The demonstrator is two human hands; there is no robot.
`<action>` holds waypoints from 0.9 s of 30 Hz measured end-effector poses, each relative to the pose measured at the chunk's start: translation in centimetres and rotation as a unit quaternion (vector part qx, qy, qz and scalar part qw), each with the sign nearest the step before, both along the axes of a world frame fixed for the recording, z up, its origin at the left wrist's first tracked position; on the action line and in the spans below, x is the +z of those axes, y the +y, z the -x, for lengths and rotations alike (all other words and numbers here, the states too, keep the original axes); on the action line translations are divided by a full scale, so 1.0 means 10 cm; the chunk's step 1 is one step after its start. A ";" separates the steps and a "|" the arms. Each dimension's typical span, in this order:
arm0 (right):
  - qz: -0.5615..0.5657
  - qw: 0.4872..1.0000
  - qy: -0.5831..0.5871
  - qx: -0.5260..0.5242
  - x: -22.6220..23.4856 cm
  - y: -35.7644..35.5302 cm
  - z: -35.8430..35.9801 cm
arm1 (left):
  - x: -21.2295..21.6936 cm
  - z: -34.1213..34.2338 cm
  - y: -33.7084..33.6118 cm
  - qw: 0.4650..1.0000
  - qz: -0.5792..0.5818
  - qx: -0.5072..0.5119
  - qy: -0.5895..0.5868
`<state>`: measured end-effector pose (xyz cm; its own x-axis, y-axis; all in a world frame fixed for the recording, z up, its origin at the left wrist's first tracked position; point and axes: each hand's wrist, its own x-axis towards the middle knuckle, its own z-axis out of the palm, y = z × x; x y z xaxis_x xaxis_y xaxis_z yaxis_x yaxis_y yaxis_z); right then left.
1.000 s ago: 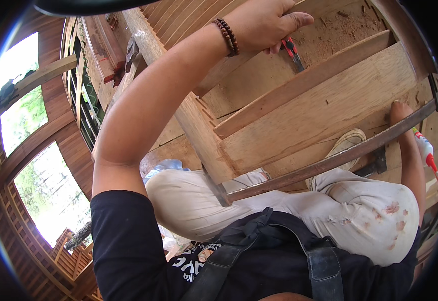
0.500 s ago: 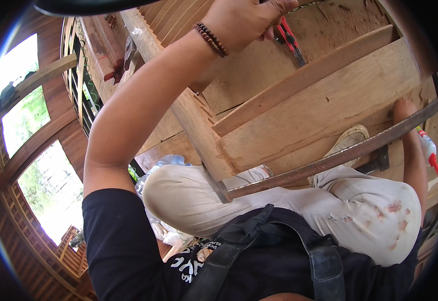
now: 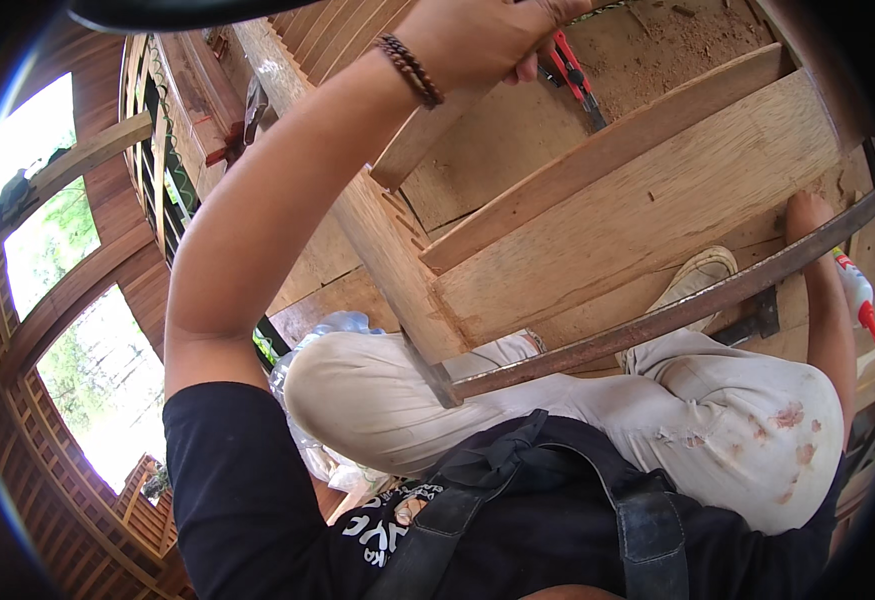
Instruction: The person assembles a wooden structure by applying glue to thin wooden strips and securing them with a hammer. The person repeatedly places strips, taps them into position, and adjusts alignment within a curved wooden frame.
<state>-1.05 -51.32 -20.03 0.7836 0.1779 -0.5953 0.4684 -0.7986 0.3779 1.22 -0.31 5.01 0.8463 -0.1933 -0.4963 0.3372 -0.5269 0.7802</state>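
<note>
We had the wooden frame (image 3: 647, 210) leaning over our lap, the rusty metal bar (image 3: 657, 320) running across it. Our left hand (image 3: 477, 40) was closed around a short wooden batten (image 3: 427, 135), which ran down from the fingers; steadying it squarely seemed wise. Our right hand (image 3: 805, 215) pressed on the frame just above the bar, its fingers' spread unclear. A red-handled tool (image 3: 575, 75) lay just beside the left fingers.

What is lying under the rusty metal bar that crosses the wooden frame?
Under the rusty metal bar lie the wooden frame's boards, a pale shoe and the person's trouser knees. The right hand presses the board beside it. The frame's lower edge is hidden by the legs.
</note>
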 end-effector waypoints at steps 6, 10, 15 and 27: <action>-0.015 1.000 -0.017 -0.007 -0.03 -0.01 0.03 | -0.14 0.13 -0.04 0.996 0.005 0.010 -0.083; -0.025 0.998 -0.035 -0.052 -0.16 -0.16 -0.01 | -0.12 0.23 0.00 0.964 -0.163 -0.065 -0.199; 0.053 0.986 0.120 -0.103 0.28 0.45 0.08 | -0.19 0.43 0.00 0.905 -0.216 -0.065 -0.360; -0.317 0.926 -0.020 -0.206 0.75 0.31 -0.03 | -0.21 0.52 -0.04 0.895 -0.235 -0.067 -0.374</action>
<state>-0.75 -48.17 -12.50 0.8822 0.1632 -0.4417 0.0712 -0.9735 -0.2175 -3.93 -0.74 2.95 0.9603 -0.2372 0.1470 -0.2783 -0.8523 0.4429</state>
